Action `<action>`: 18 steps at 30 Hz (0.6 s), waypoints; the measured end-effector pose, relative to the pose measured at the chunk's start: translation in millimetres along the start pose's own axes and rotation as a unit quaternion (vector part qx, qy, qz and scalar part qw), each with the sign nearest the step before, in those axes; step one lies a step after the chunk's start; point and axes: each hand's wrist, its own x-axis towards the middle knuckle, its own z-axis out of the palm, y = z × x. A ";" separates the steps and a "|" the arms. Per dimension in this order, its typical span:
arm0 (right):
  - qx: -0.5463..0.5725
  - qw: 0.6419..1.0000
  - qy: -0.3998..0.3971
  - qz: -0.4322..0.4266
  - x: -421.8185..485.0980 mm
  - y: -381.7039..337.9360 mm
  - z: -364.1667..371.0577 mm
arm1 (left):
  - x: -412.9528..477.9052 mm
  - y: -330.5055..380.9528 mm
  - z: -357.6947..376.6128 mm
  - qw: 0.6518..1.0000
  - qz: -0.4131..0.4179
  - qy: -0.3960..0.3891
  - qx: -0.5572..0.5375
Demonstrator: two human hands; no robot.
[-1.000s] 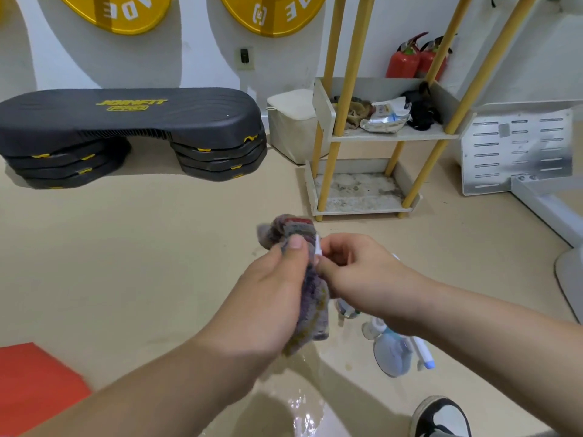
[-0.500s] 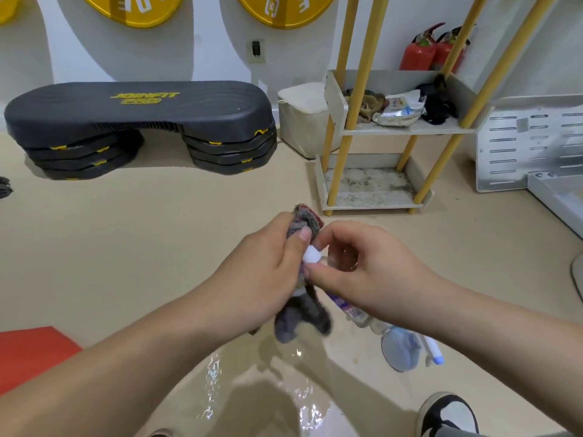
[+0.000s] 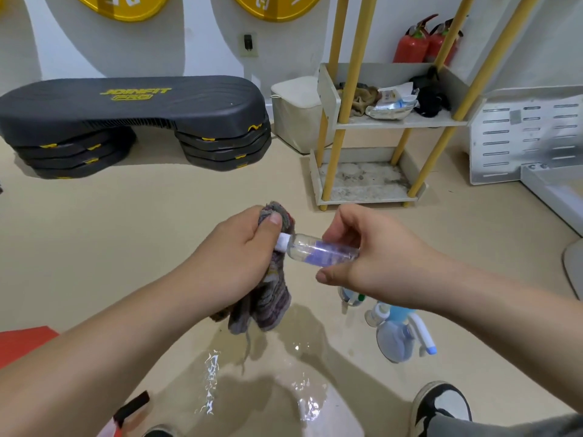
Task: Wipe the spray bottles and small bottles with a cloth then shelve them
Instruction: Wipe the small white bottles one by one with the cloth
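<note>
The right hand [image 3: 378,263] holds the bottle [image 3: 318,249] by its base. The left hand [image 3: 239,257] grips the soft cloth [image 3: 268,298] at the cap. The bottle looks light and slippery.

The person's left hand [image 3: 239,257] and right hand [image 3: 378,263] are bare, with short, neatly trimmed nails. The left forearm [image 3: 110,342] and right forearm [image 3: 504,310] are bare too, as far as the edges of the view. At the lower right, one foot wears a black-and-white sneaker [image 3: 441,402] with a white toe, beside a grey trouser leg [image 3: 504,427].
</note>
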 end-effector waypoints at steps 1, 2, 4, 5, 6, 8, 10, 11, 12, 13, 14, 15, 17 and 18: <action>-0.035 0.999 0.012 -0.015 -0.7 -2.1 0.1 | 1.5 -2.5 1.1 0.999 -0.033 -0.016 -0.023; -0.057 0.998 0.016 -0.026 -1.1 -3.1 0.2 | 2.6 -4.7 1.7 0.996 -0.062 -0.028 -0.054; -0.030 0.999 -0.004 -0.020 0.9 -2.4 -0.4 | 5.8 -8.7 2.0 0.990 -0.088 -0.023 -0.104; 0.022 1.000 -0.022 -0.001 2.4 -1.9 -1.6 | 7.7 -9.5 1.7 0.990 -0.088 -0.006 -0.112; 0.080 0.995 -0.049 0.027 3.5 -1.1 -3.4 | 8.7 -8.9 1.1 0.990 -0.086 0.015 -0.112; 0.168 0.975 -0.121 0.080 5.2 0.8 -8.6 | 8.4 -6.1 0.0 0.991 -0.074 0.050 -0.098; 0.213 0.958 -0.166 0.096 4.4 2.4 -10.4 | 6.5 -4.6 -0.6 0.995 -0.042 0.067 -0.065; 0.226 0.956 -0.167 0.090 3.7 3.7 -9.2 | 4.2 -4.2 -0.8 0.996 -0.018 0.075 -0.054; 0.224 0.960 -0.151 0.076 3.0 5.4 -7.5 | 1.1 -3.2 -1.8 0.996 0.013 0.084 -0.032; 0.211 0.968 -0.122 0.058 2.9 7.0 -5.2 | -1.6 -2.4 -2.4 0.995 0.055 0.087 0.002; 0.193 0.976 -0.088 0.042 2.9 8.3 -2.8 | -4.0 -1.2 -2.3 0.992 0.094 0.080 0.034; 0.179 0.982 -0.053 0.030 3.7 9.6 -0.6 | -5.1 -0.8 -0.8 0.989 0.121 0.070 0.049; 0.171 0.985 -0.010 0.018 5.5 9.4 0.7 | -6.3 1.1 1.3 0.992 0.116 0.045 0.029; 0.170 0.985 -0.009 0.015 5.8 8.3 0.6 | -4.2 0.6 2.1 0.994 0.100 0.049 0.020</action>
